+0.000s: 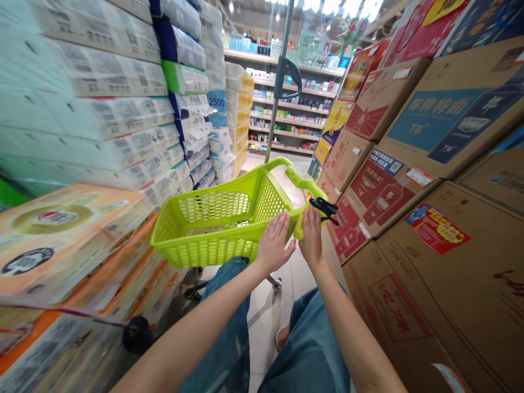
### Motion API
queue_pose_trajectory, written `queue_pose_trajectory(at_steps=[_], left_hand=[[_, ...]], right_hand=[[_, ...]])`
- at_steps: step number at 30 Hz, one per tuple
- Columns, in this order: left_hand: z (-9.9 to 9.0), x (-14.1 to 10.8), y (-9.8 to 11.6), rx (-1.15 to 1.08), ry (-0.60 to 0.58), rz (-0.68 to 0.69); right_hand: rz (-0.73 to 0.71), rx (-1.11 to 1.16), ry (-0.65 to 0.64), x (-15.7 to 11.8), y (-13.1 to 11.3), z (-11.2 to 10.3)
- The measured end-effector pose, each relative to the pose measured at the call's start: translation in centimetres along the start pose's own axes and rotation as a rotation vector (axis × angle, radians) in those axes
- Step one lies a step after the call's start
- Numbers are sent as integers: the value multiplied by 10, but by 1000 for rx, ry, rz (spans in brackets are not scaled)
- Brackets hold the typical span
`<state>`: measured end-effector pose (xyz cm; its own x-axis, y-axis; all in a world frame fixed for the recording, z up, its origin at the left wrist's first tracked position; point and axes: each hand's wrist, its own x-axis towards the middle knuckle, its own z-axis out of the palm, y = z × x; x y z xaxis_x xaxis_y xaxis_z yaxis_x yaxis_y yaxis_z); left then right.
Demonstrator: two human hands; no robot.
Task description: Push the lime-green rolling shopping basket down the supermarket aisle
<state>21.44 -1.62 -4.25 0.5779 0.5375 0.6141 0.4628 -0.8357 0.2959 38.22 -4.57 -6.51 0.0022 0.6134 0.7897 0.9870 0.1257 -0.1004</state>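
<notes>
A lime-green shopping cart (207,240) with a perforated plastic basket stands at an angle in front of me. My left hand (273,244) lies flat against the basket's near rim, fingers stretched out and thumb apart. Beside it, my right hand (311,236) is closed over the near part of the yellow-green cart handle (300,225); its thumb is hidden. A black, looped item (325,206) sits on the handle just beyond my right fingertips; its kind is unclear. The handle's far side curves up toward the aisle.
Stacked paper packs (118,109) and orange cartons (69,234) line the left. Cardboard boxes (426,262) rise close on the right. A metal pole (273,117) stands ahead, before shelves (286,103) of small goods. White floor tiles (262,327) lie below.
</notes>
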Motion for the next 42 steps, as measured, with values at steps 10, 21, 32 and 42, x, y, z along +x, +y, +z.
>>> queue_pose_trajectory(at_steps=[10,21,32,42], left_hand=[[0,1,2,-63,12,-13],[-6,-9,2,-138,80,-18],[-25,-26,10,-141,202,-196],[-71,-21,-46,-416,297,-245]], right_hand=[[-144,-110,-303,80,38,-78],[-15,-73,-305,77,12,-87],[217,-178,-229,52,-94,-112],[24,120,-434,59,-125,-147]])
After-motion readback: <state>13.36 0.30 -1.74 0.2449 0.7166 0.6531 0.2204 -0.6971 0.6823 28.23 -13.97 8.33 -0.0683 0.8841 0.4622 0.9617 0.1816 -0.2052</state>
